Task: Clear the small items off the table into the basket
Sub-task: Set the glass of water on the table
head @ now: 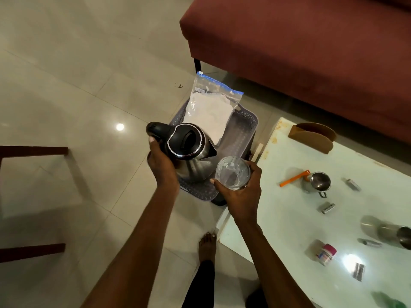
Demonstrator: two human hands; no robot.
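Two loads at once: your left hand (161,162) is gripping the kettle (189,150) handle, your right hand (239,192) is cupping the glass (232,173) over the basket (244,134); they could be knocking together, cracking it.

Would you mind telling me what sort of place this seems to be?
Probably a home living room: a dark red upholstered sofa, a pale glass-topped low table beside it, and a glossy beige tiled floor.
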